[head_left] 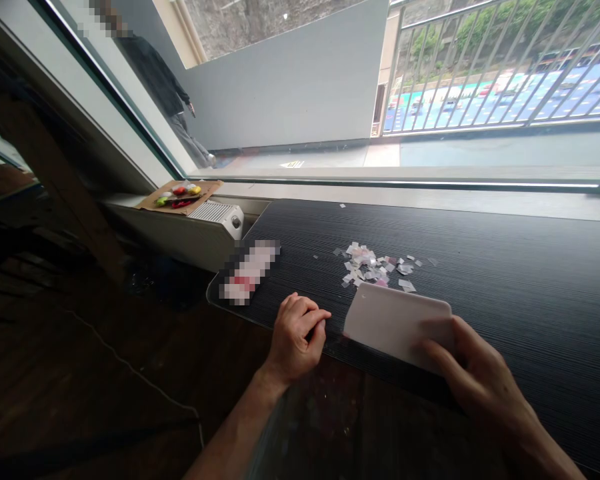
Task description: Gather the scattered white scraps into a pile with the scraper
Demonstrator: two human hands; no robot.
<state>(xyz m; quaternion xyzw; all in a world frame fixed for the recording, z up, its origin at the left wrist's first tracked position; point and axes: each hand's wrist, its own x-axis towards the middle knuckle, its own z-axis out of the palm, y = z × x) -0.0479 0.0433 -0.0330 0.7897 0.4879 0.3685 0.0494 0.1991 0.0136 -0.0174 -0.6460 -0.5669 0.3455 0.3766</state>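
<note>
My right hand (480, 377) grips a pale, flat rectangular panel with rounded corners (400, 323) by its right end, thumb on the face turned to me. The panel is tilted at the near edge of the black table (505, 280). Just beyond its far edge lies a loose pile of small white and clear scraps (367, 263). Left of the panel and apart from it, my left hand (300, 333) is closed over the table's near edge, thumb and forefinger drawn together. Whether anything sits between those fingers cannot be made out.
A blurred-out pinkish flat item (250, 273) lies at the table's left end. Beyond it are a white radiator (217, 217) and a cardboard sheet (153, 200) bearing colourful items (180, 193). A cable (130, 370) runs along the dark floor. Outside the window stands a person (155, 73).
</note>
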